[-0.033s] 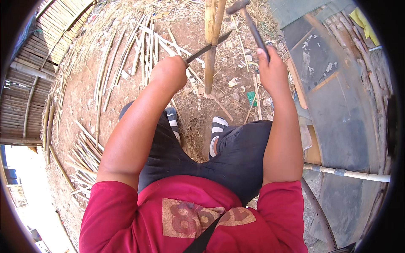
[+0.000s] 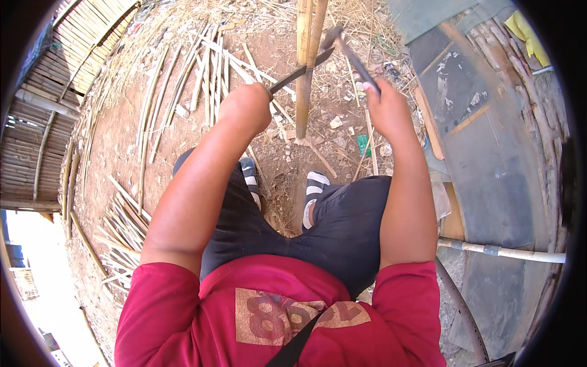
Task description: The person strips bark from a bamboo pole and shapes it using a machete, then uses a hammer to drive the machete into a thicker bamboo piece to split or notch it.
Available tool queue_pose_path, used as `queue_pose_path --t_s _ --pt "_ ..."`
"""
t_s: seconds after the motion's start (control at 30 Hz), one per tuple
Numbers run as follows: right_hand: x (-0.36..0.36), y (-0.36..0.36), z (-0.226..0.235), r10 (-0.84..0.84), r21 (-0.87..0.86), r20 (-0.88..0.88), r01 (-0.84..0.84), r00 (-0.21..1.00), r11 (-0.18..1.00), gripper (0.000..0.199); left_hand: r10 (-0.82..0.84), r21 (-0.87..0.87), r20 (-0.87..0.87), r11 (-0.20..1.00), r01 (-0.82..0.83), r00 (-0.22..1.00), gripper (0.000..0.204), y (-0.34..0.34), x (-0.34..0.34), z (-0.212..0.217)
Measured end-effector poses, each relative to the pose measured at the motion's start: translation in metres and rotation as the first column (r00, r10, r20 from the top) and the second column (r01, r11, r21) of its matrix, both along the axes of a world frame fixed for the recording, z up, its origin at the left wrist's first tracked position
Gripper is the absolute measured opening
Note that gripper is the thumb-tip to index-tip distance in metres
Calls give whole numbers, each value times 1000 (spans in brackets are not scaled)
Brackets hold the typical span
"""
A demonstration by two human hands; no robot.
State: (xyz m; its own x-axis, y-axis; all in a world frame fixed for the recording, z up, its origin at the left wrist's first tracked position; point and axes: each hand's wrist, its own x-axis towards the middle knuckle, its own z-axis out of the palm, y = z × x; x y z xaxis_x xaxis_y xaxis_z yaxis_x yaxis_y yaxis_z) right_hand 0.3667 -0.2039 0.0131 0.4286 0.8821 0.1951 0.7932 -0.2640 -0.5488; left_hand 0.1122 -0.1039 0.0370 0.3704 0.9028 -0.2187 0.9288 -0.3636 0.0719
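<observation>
A bamboo pole (image 2: 302,101) stands upright on the ground ahead of my feet, and its upper part is split lengthwise. Across the split lies a long dark knife (image 2: 287,80), its tip sticking out on the right side. My left hand (image 2: 246,111) is closed around the knife's handle, which the fingers hide. In my right hand (image 2: 390,110) is a hammer (image 2: 361,67) with a dark handle. The hammer's head is close to the knife's tip; whether they touch, I cannot tell.
Split bamboo strips (image 2: 211,73) lie on the dirt at the far left, with another pile of strips (image 2: 125,226) at my left. A green scrap (image 2: 364,145) lies beyond my right foot. Dark sheets (image 2: 489,159) line the right side. At the left stands a bamboo wall (image 2: 79,52).
The hammer has swung down and to the left, bringing its head to the knife's tip. My right hand has lowered slightly. My left hand and the knife have barely moved.
</observation>
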Motion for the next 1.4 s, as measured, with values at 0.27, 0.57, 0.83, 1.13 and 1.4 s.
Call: queue_pose_path --t_s 0.27,0.57,0.83,1.13,1.4 --pt "-1 -1 17 -5 234 -156 42 988 971 42 27 -8 -28 1000 -28 999 30 1 -8 -15" --pt "5 -8 15 9 75 -114 -1 993 997 41 66 -2 -35 998 -66 997 26 2 -10 -9" --pt "-2 -1 14 30 -97 111 -19 993 995 36 92 -25 -29 995 -93 995 26 4 -8 -10" --pt "2 5 -16 96 -121 -20 -98 995 988 41 -11 -9 -17 1000 11 1000 27 9 -8 -27" --pt "0 4 0 84 177 -152 -56 985 983 38 33 -6 -8 999 -33 999 27 14 -21 -38"
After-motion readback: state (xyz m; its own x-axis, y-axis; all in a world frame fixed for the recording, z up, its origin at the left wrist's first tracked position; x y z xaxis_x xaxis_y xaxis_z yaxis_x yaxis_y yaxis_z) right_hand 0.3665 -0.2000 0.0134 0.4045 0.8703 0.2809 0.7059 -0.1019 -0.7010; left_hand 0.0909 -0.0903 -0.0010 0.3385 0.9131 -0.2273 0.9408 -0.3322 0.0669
